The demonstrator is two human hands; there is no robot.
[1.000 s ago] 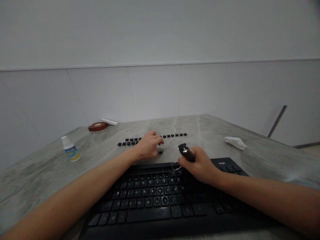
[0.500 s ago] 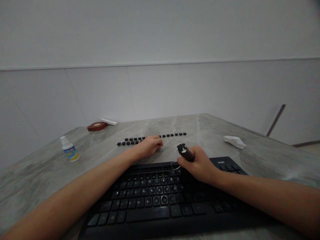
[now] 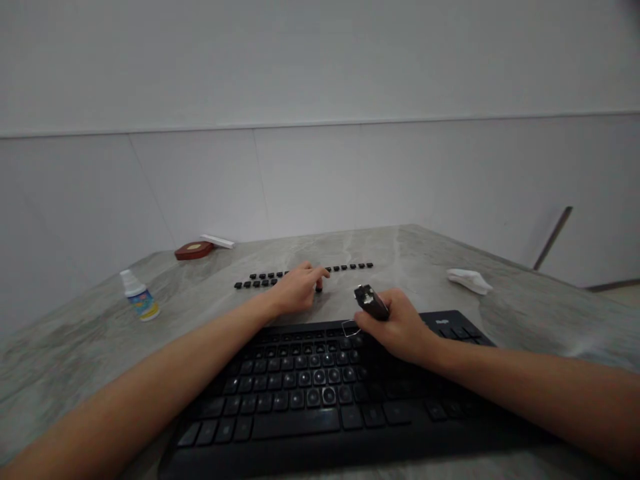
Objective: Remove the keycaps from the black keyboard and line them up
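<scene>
My left hand [image 3: 300, 287] reaches over the table just beyond the keyboard, fingers lifted and apart. A small black keycap [image 3: 319, 289] lies right under its fingertips. Two rows of black keycaps [image 3: 353, 267] stretch across the tabletop behind and to either side of this hand, which hides part of them. In my right hand [image 3: 400, 327] is a dark-handled keycap puller [image 3: 371, 301], its thin wire loop pointing left over the keyboard's top edge. The black keyboard [image 3: 295, 424] lies in front of me, and some keys in its upper rows are off. My right forearm covers its right side.
At the left stands a white spray bottle [image 3: 140, 296] with a blue and yellow label. A brown case [image 3: 194, 251] and a white strip [image 3: 218, 241] lie by the wall. A crumpled white cloth [image 3: 470, 281] sits right on the marbled table [image 3: 435, 267].
My left hand has raised its fingers, and a keycap now shows beneath them in front of the back row. My right hand and the puller stay almost still.
</scene>
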